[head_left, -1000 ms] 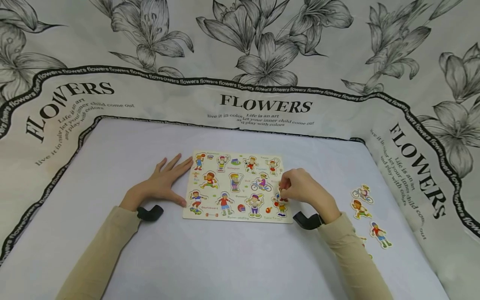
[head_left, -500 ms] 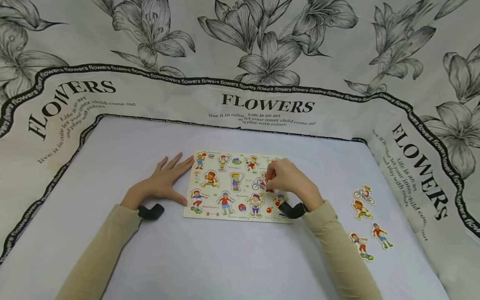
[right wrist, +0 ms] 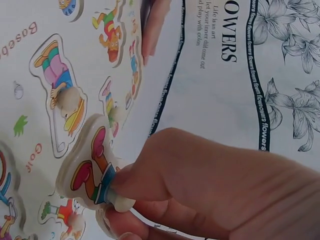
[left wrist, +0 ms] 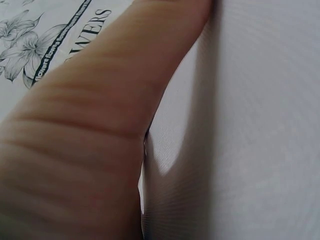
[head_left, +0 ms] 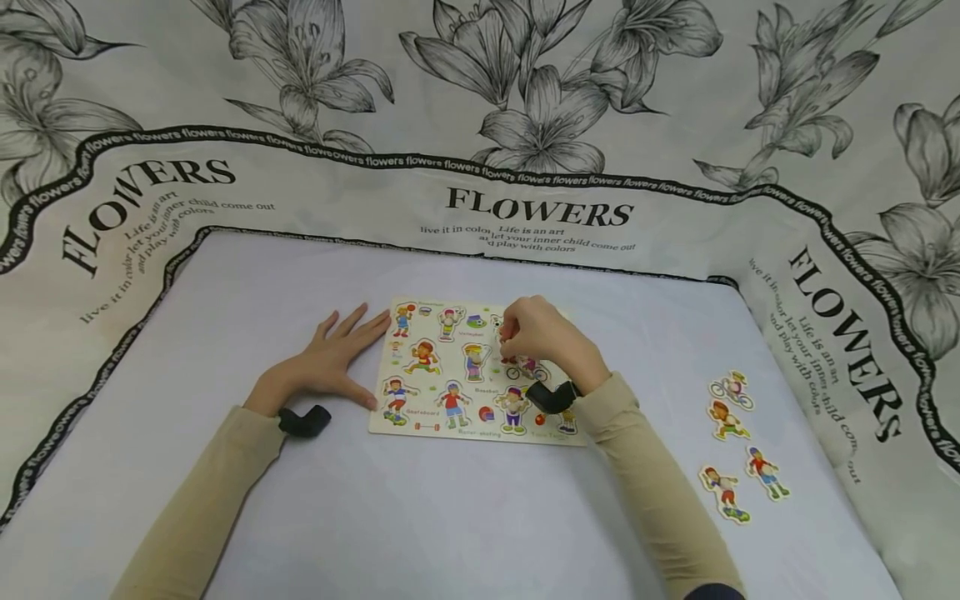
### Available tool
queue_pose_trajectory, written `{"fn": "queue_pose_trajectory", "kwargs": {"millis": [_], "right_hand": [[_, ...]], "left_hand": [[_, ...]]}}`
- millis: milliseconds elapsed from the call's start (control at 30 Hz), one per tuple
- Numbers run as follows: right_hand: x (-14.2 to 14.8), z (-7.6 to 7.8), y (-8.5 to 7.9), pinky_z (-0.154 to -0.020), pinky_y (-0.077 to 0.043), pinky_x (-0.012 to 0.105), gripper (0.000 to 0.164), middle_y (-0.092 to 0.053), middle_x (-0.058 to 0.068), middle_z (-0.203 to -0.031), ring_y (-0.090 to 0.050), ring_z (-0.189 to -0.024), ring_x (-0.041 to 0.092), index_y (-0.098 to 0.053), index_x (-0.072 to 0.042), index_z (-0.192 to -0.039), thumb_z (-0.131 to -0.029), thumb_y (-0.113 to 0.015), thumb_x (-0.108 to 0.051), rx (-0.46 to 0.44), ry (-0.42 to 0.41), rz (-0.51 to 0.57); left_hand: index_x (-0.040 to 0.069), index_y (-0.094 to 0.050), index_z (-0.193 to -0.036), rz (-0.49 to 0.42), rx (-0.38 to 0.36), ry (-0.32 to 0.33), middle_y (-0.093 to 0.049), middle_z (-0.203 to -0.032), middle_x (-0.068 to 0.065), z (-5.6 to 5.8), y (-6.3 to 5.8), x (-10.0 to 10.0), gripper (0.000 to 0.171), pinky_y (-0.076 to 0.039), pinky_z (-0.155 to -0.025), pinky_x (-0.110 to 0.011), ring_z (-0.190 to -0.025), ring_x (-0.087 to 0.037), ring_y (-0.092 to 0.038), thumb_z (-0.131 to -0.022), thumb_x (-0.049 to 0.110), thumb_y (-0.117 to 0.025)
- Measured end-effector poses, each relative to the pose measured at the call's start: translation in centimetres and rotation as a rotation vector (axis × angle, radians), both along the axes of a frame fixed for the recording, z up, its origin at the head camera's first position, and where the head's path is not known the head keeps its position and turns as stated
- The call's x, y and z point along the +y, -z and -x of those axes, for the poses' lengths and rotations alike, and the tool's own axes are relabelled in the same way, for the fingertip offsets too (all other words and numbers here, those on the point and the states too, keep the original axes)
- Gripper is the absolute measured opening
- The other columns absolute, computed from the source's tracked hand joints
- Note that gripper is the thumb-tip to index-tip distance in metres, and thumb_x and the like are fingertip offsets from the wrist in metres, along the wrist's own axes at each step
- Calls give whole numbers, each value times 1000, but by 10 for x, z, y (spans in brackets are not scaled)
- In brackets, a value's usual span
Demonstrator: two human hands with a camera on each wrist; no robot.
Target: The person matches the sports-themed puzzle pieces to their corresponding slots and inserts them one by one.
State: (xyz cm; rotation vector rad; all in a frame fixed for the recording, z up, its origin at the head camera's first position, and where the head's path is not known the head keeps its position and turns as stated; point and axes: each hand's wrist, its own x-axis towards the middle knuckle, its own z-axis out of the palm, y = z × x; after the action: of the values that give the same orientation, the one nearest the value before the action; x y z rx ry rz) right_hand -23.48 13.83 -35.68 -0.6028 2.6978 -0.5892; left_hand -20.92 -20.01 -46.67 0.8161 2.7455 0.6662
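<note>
A cream puzzle board (head_left: 380, 427) with printed sports figures lies flat on the white table. My left hand (head_left: 330, 358) rests at its left edge, fingers spread and straight, fingertips and thumb right at the rim. Over the upper right part of the board, my right hand (head_left: 551, 340) pinches a puzzle piece (right wrist: 89, 172) between thumb and fingers. Pink shoes and blue shorts show on this piece; its upper part is hidden by the fingers. It is tilted close over the board, beside the golfer figure (right wrist: 62, 85), which has a round knob.
To the right on the table lie loose pieces: a cyclist (head_left: 733, 390), a runner (head_left: 727, 420), a figure in blue shorts (head_left: 767, 473) and a skateboarder (head_left: 724, 493). Flower-printed cloth (head_left: 540, 125) hangs behind and at both sides. Each wrist carries a black device (head_left: 306, 421).
My right hand has moved left and farther back across the board with the piece, from its right edge to its upper right part. My left hand has stayed in place.
</note>
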Motion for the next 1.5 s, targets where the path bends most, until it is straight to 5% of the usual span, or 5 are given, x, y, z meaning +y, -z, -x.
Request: {"fn": "queue_pose_trajectory", "kwargs": {"millis": [600, 967, 1500], "right_hand": [[-66, 38, 5, -53, -44, 27, 8, -68, 4, -71, -54, -59, 17, -71, -6, -74, -80, -76, -8, 42, -70, 1], [-110, 49, 7, -52, -46, 25, 6, -68, 4, -72, -57, -59, 16, -71, -6, -75, -79, -74, -7, 27, -130, 22], [-146, 65, 29, -60, -50, 27, 11, -69, 5, -82, -61, -71, 19, -72, -5, -83, -81, -79, -13, 40, -109, -42]], "left_hand": [[14, -9, -161, 11, -6, -1, -5, -167, -1, 2, 3, -3, 138, 15, -117, -53, -151, -28, 13, -58, 76, -78], [16, -10, -161, 8, -15, 12, -5, -167, 1, 2, 2, -3, 136, 15, -117, -55, -151, -28, 13, -59, 78, -76], [14, -11, -161, -1, 6, 19, -7, -167, -2, 2, 0, -3, 134, 13, -116, -56, -151, -31, 9, -61, 74, -79]]}}
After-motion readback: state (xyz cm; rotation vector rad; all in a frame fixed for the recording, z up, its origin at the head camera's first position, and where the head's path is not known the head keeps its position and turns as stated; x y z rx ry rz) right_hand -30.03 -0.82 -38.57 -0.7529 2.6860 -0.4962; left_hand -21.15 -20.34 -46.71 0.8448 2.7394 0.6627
